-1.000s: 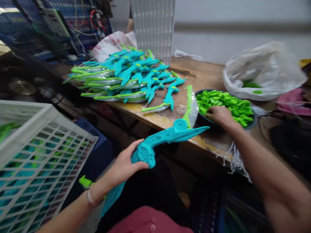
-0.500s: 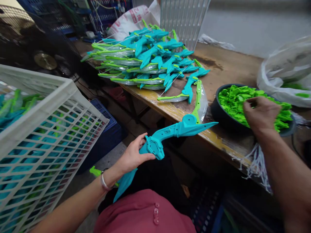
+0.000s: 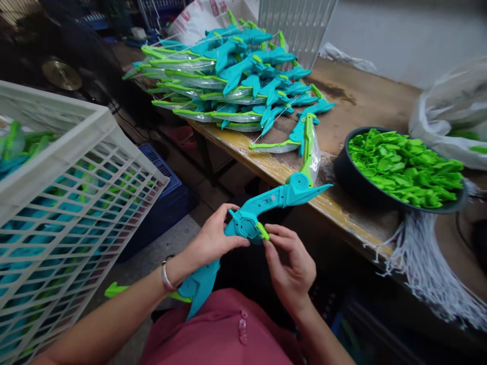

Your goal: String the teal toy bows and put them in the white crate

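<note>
My left hand (image 3: 213, 235) is wrapped round the middle of a blue plastic toy bow (image 3: 270, 200), held over my lap at a slant. Green limbs show at its two ends, the upper one with clear film. Between the thumb and fingers of my right hand (image 3: 291, 258) is a small green plastic piece (image 3: 263, 231), touching the bow's side near the hexagonal recess. To the right, a dark round basin (image 3: 344, 175) holds a heap of similar green pieces (image 3: 405, 167).
Finished-looking blue and green bows (image 3: 236, 76) are piled on the wooden table (image 3: 373, 101). A white lattice crate (image 3: 95, 147) with more bows stands at left. White strings (image 3: 429, 263) hang off the table edge. A plastic bag (image 3: 445, 121) lies at right.
My right hand has come from the basin to the bow, bringing a small green piece against its side. My left hand still grips the bow; the view has shifted slightly.
</note>
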Motion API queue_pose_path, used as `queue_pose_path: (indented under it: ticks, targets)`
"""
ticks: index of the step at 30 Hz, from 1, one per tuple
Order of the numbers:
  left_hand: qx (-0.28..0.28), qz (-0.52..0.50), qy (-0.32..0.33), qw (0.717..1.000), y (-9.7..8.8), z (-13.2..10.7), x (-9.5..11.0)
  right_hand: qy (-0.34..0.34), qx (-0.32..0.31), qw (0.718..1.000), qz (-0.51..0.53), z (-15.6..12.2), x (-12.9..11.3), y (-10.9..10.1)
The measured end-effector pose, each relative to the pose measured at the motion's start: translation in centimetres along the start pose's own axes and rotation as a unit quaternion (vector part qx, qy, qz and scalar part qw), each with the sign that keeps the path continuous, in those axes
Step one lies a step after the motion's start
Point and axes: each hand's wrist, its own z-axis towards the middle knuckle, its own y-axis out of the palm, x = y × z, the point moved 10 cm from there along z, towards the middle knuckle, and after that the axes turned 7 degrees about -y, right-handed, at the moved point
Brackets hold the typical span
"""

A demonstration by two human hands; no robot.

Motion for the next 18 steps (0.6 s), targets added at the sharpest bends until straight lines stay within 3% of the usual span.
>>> queue_pose_path:
  ticks: [10, 18]
  targets:
    - [-0.087, -0.091, 0.014, 0.992, 2.5, -0.4, 0.5, -0.139, -0.070, 0.977, -0.146, -0.2, -2.8, 2.5]
    - [-0.117, -0.090, -0.009, 0.989, 2.3, -0.4, 0.2, -0.182, -0.100, 0.963, -0.169, -1.1, -2.7, 2.0]
